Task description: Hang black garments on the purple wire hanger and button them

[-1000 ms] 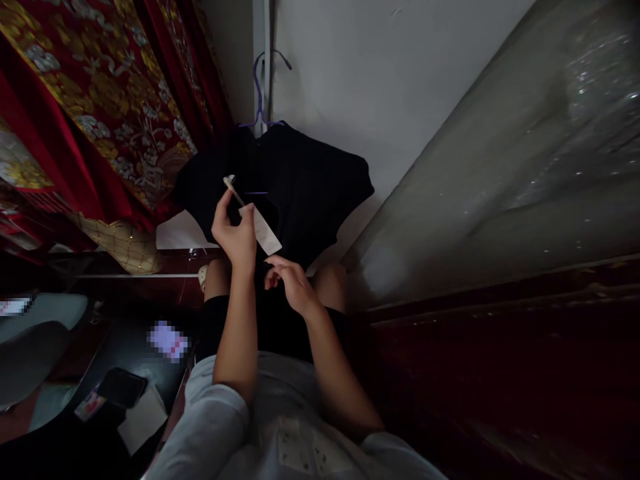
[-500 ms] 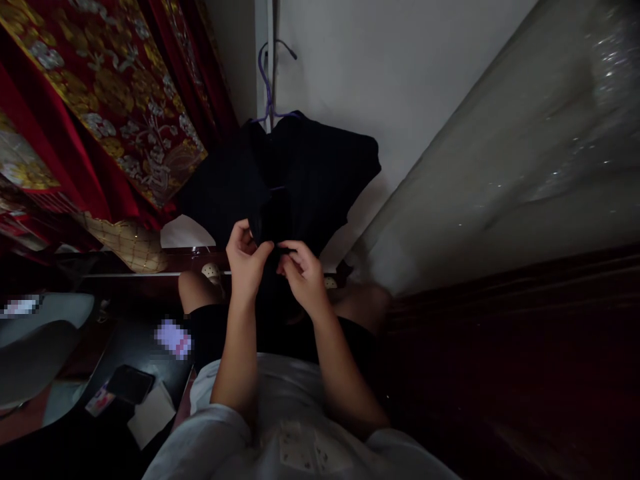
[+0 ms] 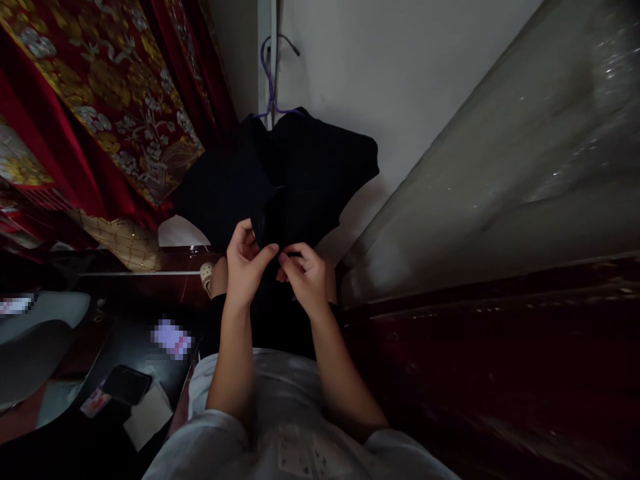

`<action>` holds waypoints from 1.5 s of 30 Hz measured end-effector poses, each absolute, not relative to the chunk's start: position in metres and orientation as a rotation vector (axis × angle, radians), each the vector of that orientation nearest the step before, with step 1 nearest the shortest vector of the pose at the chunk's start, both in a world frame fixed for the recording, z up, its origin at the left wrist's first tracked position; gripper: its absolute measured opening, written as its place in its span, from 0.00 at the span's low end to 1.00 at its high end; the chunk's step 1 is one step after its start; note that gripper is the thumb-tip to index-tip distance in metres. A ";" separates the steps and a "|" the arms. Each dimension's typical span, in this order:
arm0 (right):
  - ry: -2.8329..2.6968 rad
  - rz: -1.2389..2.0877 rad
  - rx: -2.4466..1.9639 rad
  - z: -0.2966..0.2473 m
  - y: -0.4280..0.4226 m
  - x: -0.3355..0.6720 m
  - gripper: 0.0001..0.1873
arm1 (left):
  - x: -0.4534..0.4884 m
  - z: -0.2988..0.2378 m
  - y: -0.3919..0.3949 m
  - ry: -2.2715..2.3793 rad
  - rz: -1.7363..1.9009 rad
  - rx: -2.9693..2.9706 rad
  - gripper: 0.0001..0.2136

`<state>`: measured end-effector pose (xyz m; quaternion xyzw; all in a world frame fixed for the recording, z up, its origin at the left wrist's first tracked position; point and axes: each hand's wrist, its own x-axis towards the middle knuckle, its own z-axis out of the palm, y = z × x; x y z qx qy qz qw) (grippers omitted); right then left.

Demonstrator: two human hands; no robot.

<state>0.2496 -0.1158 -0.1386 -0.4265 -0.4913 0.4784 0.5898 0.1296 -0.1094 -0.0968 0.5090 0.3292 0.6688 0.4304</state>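
A dark short-sleeved shirt [image 3: 325,160] hangs in front of the pale wall on a purple wire hanger [image 3: 271,80], its front parted down the middle. My left hand [image 3: 245,263] grips one front edge of the shirt, thumb pressed toward the fingers. Close beside it, my right hand [image 3: 305,273] pinches the other front edge between thumb and fingers. The two thumb tips are almost touching. Whether a button lies between them is too dark to tell. Below the hands, the lower part of the shirt merges with my black shorts.
Red cloth with gold and silver embroidery [image 3: 115,93] hangs at left. A plastic-wrapped panel [image 3: 490,167] leans at right. On a black surface at lower left lie a black phone [image 3: 127,385], a white paper [image 3: 150,417] and a blurred purple item [image 3: 173,339]. A grey chair [image 3: 40,353] stands beyond.
My knees have drawn together between the frames. My right fingers have shifted slightly left, closer to the left thumb. Both hands still hold the shirt front.
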 end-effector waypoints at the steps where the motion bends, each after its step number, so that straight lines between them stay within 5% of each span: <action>1: -1.131 1.116 -0.993 -0.137 -0.116 0.249 0.18 | 0.128 -0.097 -0.110 0.813 1.657 1.285 0.16; 7: -1.071 1.210 -0.909 -0.133 -0.119 0.253 0.16 | 0.113 -0.111 -0.101 0.799 1.627 1.403 0.18; 11: -1.030 1.166 -0.923 -0.132 -0.120 0.259 0.15 | 0.109 -0.114 -0.102 0.752 1.279 1.641 0.23; 21: -0.970 1.178 -0.946 -0.135 -0.120 0.262 0.13 | 0.127 -0.109 -0.111 0.989 1.088 1.803 0.12; 30: -0.836 1.151 -0.867 -0.121 -0.120 0.252 0.16 | 0.135 -0.106 -0.103 0.985 1.273 1.796 0.02; 36: -0.641 1.442 -0.814 -0.118 -0.116 0.254 0.19 | 0.137 -0.112 -0.106 1.054 1.348 1.739 0.02; 45: -0.830 1.354 -0.784 -0.060 -0.043 0.250 0.10 | 0.141 -0.132 -0.100 1.204 1.443 1.707 0.04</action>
